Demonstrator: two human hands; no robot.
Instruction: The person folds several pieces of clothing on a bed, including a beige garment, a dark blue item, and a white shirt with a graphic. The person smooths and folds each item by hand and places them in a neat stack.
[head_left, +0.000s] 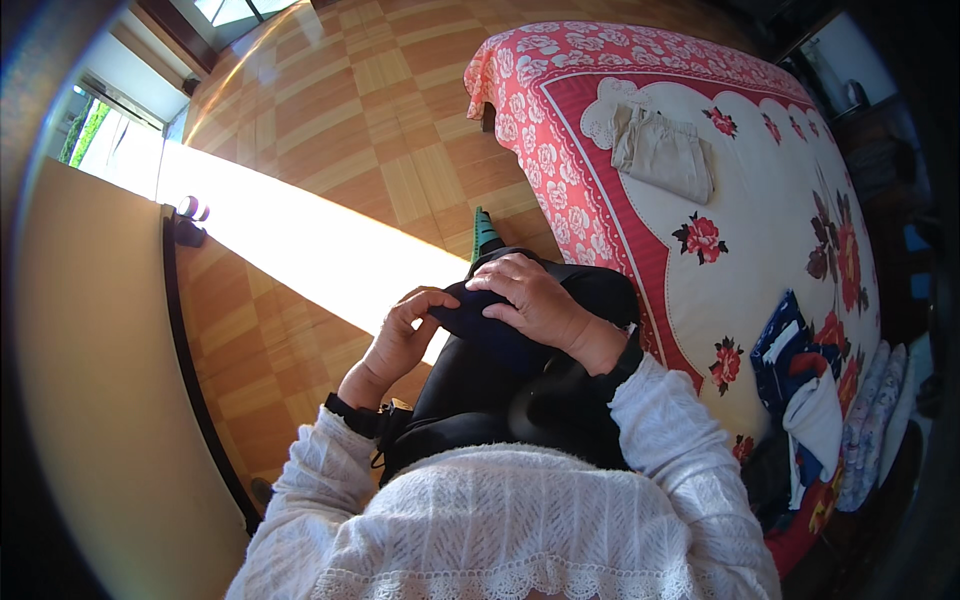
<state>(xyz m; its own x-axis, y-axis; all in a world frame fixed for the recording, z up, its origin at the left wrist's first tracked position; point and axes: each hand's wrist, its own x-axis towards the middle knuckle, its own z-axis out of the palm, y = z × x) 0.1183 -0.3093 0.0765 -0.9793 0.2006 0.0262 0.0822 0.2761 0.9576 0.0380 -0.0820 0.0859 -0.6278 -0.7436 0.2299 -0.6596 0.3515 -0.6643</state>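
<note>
A dark navy piece of cloth (487, 319) lies across my lap, over black trousers (465, 386). At its left end, my left hand (401, 334) pinches the edge between thumb and fingers. My right hand (536, 307) grips the upper right part of the cloth, thumb below and fingers on top. Its lower part blends into the dark trousers, so I cannot tell its full shape.
To my right is a bed with a floral cover (757, 247). Folded beige trousers (664, 154) lie on it, and a pile of clothes (806, 405) sits nearer me. A cream panel (97, 360) stands at left. Sunlight crosses the parquet floor (405, 150).
</note>
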